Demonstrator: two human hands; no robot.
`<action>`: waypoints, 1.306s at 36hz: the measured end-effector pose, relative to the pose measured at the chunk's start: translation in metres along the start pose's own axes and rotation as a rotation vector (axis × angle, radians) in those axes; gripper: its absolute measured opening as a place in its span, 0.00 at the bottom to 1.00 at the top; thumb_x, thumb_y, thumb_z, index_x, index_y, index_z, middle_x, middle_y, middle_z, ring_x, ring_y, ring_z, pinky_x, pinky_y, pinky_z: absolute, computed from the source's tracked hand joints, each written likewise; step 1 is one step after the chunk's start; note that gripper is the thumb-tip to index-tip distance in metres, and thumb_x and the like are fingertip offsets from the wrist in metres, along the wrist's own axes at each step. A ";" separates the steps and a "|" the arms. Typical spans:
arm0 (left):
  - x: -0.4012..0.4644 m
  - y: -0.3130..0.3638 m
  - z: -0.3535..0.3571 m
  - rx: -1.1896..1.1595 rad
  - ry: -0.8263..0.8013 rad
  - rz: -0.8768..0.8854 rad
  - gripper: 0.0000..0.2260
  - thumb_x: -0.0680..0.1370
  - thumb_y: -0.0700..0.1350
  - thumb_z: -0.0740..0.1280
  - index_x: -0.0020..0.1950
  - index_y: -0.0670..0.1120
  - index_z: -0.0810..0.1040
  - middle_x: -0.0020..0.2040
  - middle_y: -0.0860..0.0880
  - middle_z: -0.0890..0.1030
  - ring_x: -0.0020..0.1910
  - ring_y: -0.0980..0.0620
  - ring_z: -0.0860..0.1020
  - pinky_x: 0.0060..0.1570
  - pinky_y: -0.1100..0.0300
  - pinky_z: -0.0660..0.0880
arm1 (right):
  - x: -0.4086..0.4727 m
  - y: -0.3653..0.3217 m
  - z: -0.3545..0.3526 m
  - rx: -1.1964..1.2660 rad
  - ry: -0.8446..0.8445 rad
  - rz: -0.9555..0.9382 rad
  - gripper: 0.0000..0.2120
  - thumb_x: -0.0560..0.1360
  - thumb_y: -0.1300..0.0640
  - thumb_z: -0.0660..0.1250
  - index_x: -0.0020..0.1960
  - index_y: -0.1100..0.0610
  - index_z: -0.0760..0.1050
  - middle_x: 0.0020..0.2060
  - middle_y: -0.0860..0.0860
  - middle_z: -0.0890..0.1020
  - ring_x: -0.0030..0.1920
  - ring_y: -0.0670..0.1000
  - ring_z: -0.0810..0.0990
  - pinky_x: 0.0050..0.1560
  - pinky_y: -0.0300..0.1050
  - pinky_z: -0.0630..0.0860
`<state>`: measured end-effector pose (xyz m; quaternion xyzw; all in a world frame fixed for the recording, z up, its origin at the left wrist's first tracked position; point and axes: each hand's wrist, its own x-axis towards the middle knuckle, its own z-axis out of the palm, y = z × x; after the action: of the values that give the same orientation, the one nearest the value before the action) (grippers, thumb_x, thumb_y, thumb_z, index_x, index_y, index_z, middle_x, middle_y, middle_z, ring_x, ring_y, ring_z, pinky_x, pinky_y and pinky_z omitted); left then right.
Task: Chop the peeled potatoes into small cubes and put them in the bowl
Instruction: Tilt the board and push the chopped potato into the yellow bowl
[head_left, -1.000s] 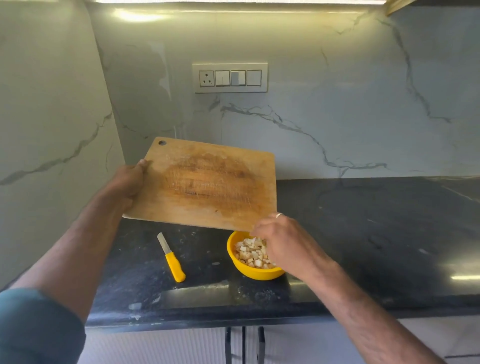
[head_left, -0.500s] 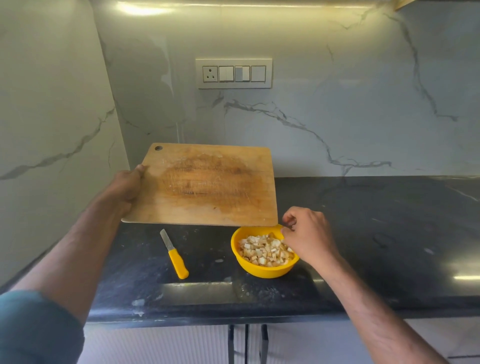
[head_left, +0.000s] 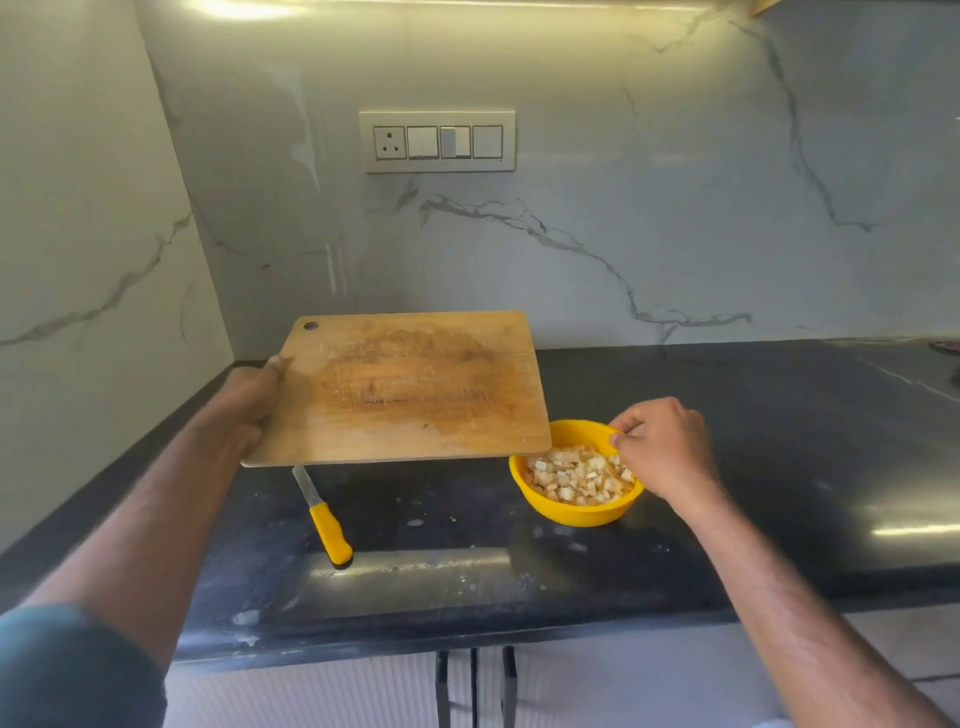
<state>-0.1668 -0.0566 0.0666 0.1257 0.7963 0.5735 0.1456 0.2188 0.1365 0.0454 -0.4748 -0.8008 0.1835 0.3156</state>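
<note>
My left hand held the wooden cutting board by its left edge. My thumb lay on top of the board and my other fingers were curled under it, so I could not see them. The board was up in the air above the black counter. It was tilted a little toward me. Its top was bare, with a dark wet stain in the middle and a small round hole in the far left corner. The board's near right corner hung over the left rim of the yellow bowl.

The bowl stood on the counter. It was filled with small pale potato cubes. My right hand was at the right side of the bowl. Its fingers were curled in, with the fingertips close together over the rim. I could not tell if they pinched a cube or held the rim or held nothing at all.

A knife with a yellow handle lay flat on the counter, left of the bowl and well apart from it. Its blade tip was hidden under the near edge of the board. Little white bits and wet spots lay on the counter near the knife.

A switch plate with one socket sat on the marble wall behind.
</note>
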 end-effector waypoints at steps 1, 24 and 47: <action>0.000 -0.001 0.004 0.010 0.001 -0.008 0.26 0.86 0.57 0.58 0.71 0.37 0.72 0.64 0.41 0.77 0.61 0.39 0.76 0.62 0.47 0.71 | 0.004 0.006 -0.006 0.001 0.031 0.034 0.16 0.72 0.64 0.71 0.30 0.46 0.79 0.28 0.40 0.79 0.40 0.52 0.82 0.39 0.43 0.76; -0.009 -0.019 0.040 0.152 -0.045 -0.078 0.25 0.86 0.56 0.57 0.71 0.36 0.72 0.65 0.38 0.76 0.60 0.38 0.75 0.62 0.44 0.69 | 0.015 0.044 -0.003 -0.238 0.547 -0.009 0.04 0.72 0.58 0.71 0.45 0.57 0.83 0.44 0.58 0.82 0.46 0.65 0.76 0.46 0.53 0.75; -0.029 -0.028 0.042 0.396 -0.243 0.008 0.17 0.86 0.51 0.59 0.58 0.37 0.77 0.46 0.42 0.78 0.41 0.45 0.76 0.42 0.54 0.73 | -0.125 -0.123 0.127 0.062 -0.138 -0.780 0.13 0.78 0.44 0.65 0.48 0.53 0.78 0.42 0.51 0.80 0.42 0.52 0.78 0.38 0.42 0.67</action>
<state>-0.1256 -0.0390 0.0299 0.2231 0.8695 0.3871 0.2105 0.0970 -0.0316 -0.0161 -0.1116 -0.9344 0.1055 0.3214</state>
